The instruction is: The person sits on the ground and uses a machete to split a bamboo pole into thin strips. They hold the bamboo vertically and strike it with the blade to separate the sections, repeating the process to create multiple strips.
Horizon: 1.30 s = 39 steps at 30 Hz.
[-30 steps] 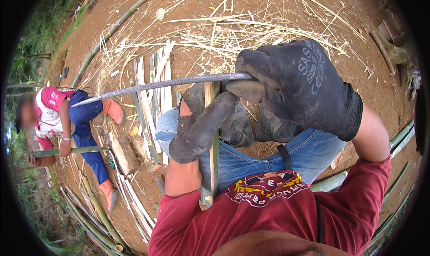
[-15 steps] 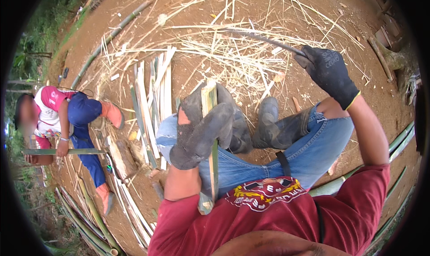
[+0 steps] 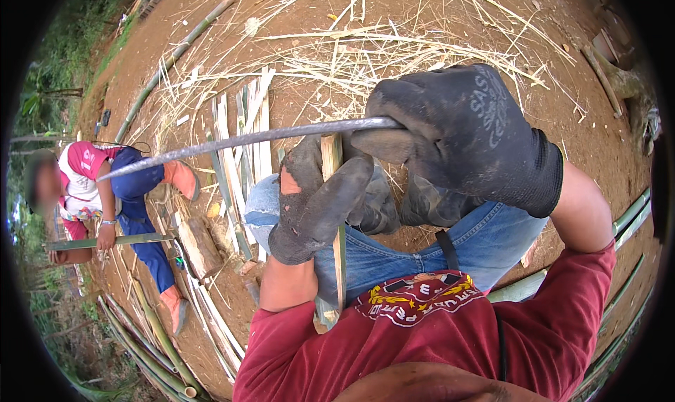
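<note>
My left hand [image 3: 309, 212], in a worn dark glove with a torn patch, is closed around an upright piece of split bamboo [image 3: 331, 156]. The bamboo's pale top sticks out above the fingers, and its green lower part runs down toward my shirt. My right hand [image 3: 471, 131], in a black glove, grips a long knife [image 3: 260, 135]. The blade, seen nearly edge-on, is grey, thin and slightly curved. It points left and passes above the bamboo's top in the view; whether the two touch I cannot tell. The glove hides the handle.
Pale bamboo shavings [image 3: 394, 50] cover the dirt beyond my boots. Split bamboo strips [image 3: 264, 128] lie left of my knee. Another person [image 3: 91, 163] sits at the left, holding a green bamboo piece [image 3: 112, 242] beside a wooden block [image 3: 198, 244]. Bamboo poles [image 3: 158, 332] lie at lower left.
My right hand has come in from the far right toward the middle, and the knife has swung across the bamboo's top to point left. My left hand has hardly moved.
</note>
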{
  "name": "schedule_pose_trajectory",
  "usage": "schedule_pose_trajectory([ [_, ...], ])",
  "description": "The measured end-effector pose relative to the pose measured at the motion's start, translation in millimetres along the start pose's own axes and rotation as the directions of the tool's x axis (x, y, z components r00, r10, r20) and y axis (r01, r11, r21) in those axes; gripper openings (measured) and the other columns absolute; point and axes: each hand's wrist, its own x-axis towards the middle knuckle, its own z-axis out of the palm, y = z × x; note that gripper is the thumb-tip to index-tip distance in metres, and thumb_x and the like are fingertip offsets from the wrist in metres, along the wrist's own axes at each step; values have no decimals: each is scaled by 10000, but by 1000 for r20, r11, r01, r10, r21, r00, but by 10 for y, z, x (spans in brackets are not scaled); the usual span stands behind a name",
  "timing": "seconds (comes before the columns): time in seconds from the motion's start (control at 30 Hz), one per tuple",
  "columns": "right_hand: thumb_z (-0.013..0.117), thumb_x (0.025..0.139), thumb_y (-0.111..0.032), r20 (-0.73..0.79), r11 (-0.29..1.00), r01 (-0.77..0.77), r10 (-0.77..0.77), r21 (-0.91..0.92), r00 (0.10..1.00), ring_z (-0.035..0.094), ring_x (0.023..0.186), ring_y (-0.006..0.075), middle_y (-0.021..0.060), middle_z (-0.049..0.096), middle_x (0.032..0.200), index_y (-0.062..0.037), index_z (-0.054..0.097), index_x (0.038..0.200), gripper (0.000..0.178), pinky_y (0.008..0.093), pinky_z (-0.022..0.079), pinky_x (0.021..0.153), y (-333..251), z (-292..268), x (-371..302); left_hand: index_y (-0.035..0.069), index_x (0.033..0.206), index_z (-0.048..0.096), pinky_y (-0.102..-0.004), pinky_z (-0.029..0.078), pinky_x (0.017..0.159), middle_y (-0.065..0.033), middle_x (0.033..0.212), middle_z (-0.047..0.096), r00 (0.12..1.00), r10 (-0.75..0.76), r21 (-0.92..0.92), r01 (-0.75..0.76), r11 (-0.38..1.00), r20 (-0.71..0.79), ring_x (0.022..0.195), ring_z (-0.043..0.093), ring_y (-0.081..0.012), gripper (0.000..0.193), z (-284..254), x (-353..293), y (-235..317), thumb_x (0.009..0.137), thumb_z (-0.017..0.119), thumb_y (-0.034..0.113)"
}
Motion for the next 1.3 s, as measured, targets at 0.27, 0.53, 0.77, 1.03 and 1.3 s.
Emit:
schedule_pose_trajectory([
  [0.27, 644, 905, -351, 18, 917, -109, 126, -384, 992, 674, 711, 296, 103, 679, 787, -111, 685, 1064, 291, 419, 523, 620, 496, 21, -174, -163, 1198, 539, -231, 390, 350, -71, 557, 556, 922, 71, -285, 43, 958, 379, 407, 509, -123, 614, -162, 120, -24, 941, 549, 394],
  [0.53, 677, 935, -340, 15, 847, -487, 495, 215, 869, 519, 530, 144, 77, 549, 607, -42, 686, 932, 298, 336, 421, 507, 191, -42, -197, -133, 1137, 579, -252, 426, 398, -41, 567, 570, 975, -72, -146, 104, 984, 209, 430, 529, -125, 837, -119, 58, -1, 832, 666, 642],
  [0.77, 690, 921, -313, 66, 916, -262, 254, 304, 965, 601, 598, 202, 90, 620, 704, -69, 678, 1011, 260, 331, 478, 565, 107, 193, -199, 14, 900, 674, -292, 492, 595, -68, 731, 663, 959, -187, -90, 210, 974, 211, 616, 631, -150, 249, -285, 58, -45, 893, 684, 263],
  [1.03, 701, 886, -271, 17, 927, -73, 71, 369, 997, 688, 802, 269, 81, 698, 908, -101, 699, 1042, 230, 343, 532, 678, 125, 345, -159, 29, 757, 640, -287, 448, 518, -50, 592, 601, 970, -169, -203, 203, 958, 173, 482, 569, -150, 258, -186, 62, -85, 909, 635, 238],
  [1.3, 722, 855, -265, -20, 922, -91, 106, 376, 994, 680, 788, 281, 82, 693, 899, -101, 709, 1016, 229, 346, 533, 672, 60, 417, -105, 27, 785, 645, -280, 456, 509, -56, 605, 607, 934, -180, -206, 250, 946, 308, 510, 576, -148, 210, -273, 82, -66, 908, 638, 197],
])
